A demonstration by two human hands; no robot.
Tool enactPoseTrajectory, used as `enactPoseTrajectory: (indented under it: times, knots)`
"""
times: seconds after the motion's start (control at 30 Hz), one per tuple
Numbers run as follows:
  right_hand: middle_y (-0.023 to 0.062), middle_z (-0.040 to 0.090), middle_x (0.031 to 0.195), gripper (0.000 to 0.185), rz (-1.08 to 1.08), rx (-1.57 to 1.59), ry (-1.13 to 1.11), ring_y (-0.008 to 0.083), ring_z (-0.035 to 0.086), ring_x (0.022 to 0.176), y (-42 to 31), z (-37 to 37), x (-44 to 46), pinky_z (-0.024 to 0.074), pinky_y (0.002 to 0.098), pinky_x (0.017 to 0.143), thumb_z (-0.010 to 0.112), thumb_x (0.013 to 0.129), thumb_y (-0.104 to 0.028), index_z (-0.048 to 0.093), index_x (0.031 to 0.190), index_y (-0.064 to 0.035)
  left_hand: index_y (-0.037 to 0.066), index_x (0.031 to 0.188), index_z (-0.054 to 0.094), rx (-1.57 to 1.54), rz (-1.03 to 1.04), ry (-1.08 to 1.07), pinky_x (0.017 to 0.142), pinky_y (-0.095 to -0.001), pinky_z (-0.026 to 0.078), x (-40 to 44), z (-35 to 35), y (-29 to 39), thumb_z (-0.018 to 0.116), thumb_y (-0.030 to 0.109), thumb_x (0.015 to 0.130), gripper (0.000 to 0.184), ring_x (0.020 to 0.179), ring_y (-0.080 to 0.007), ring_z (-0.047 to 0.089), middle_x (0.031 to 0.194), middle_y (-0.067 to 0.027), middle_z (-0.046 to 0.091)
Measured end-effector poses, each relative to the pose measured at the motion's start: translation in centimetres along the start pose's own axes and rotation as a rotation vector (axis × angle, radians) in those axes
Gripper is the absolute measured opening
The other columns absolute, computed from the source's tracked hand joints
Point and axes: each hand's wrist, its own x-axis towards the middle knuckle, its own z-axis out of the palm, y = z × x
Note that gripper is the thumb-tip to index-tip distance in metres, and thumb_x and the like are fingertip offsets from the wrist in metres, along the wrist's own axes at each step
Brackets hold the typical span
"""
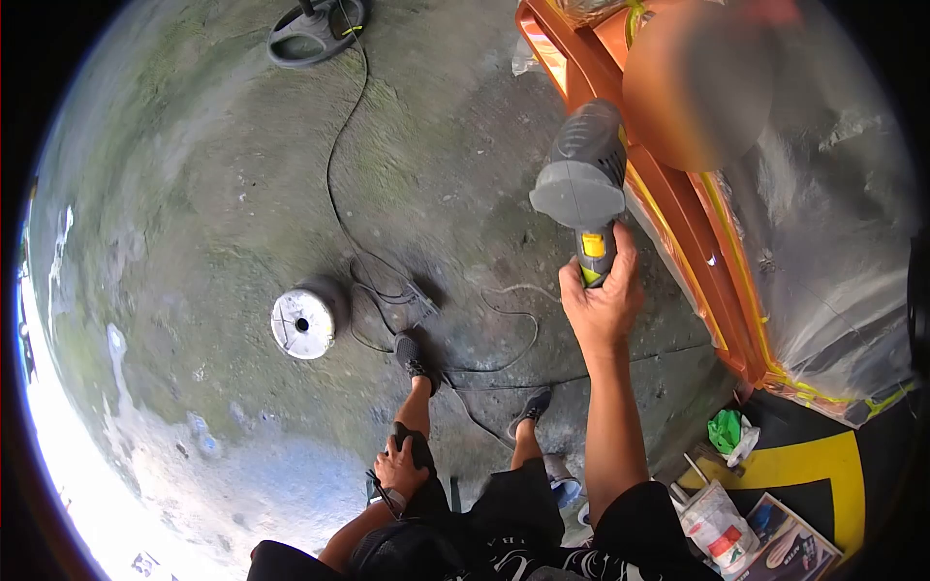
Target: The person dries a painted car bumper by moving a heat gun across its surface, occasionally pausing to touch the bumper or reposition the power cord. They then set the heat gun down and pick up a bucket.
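Note:
My right hand [605,300] is wrapped round the handle of a grey heat gun [581,179] with a yellow switch. The heat gun is held up beside the edge of a glossy orange car body panel [693,232]. Clear plastic film [823,290] and yellow-green tape line that panel, and part of it is blurred. Low in the view, my left hand [399,472] rests over my bent knee in black shorts, its fingers spread. Nothing shows in that hand.
A power cable [334,184] winds across the concrete floor past my shoes to a power strip [421,295]. A round white-topped canister [303,324] stands to the left. A stand base [315,34] is at the top. A paint-stained can [719,528], magazine [790,542] and green wrapper [725,431] lie lower right.

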Motion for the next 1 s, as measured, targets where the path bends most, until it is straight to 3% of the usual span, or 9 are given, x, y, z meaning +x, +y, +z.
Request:
enactPoseTrajectory:
  times: [0.17, 0.53, 0.77, 1.0]
  knots:
    - [0.0186, 0.063, 0.095, 0.064, -0.080, -0.037, -0.031, 0.0384, 0.065, 0.081, -2.7, 4.1, 5.3, 0.0547, 0.0457, 0.070, 0.068, 0.068, -0.009, 0.048, 0.128, -0.0046, 0.021, 0.137, 0.050, -0.084, 0.002, 0.008, 0.096, -0.0511, 0.046, 0.2, 0.6, -1.1, 0.077, 0.036, 0.065, 0.078, 0.111, -0.0434, 0.055, 0.142, -0.0144, 0.041]
    - [0.0158, 0.062, 0.090, 0.064, -0.147, -0.147, -0.106, 0.0346, 0.065, 0.076, -5.8, 12.4, 13.5, 0.0544, 0.0449, 0.064, 0.073, 0.068, -0.017, 0.046, 0.126, -0.0085, 0.019, 0.138, 0.051, -0.103, -0.008, -0.049, 0.098, -0.0502, 0.045, 0.2, -1.5, -1.0, 0.077, 0.036, 0.067, 0.077, 0.114, -0.0428, 0.054, 0.144, -0.0157, 0.041]
    - [0.0171, 0.063, 0.092, 0.065, -0.080, -0.202, -0.331, 0.0363, 0.068, 0.083, -5.1, 14.0, 12.3, 0.0561, 0.0455, 0.070, 0.078, 0.071, -0.020, 0.045, 0.126, -0.0082, 0.019, 0.139, 0.050, -0.121, -0.005, -0.069, 0.102, -0.0500, 0.043, 0.2, -1.9, -0.7, 0.076, 0.035, 0.068, 0.077, 0.117, -0.0426, 0.053, 0.147, -0.0156, 0.038]
    - [0.0155, 0.062, 0.090, 0.070, -0.122, -0.241, -0.296, 0.0332, 0.066, 0.080, -2.0, 10.9, 7.3, 0.0536, 0.0453, 0.069, 0.079, 0.068, -0.016, 0.044, 0.128, -0.0053, 0.019, 0.138, 0.050, -0.094, -0.014, -0.052, 0.102, -0.0511, 0.043, 0.2, -1.2, -0.2, 0.075, 0.034, 0.068, 0.076, 0.118, -0.0417, 0.052, 0.147, -0.0151, 0.038]
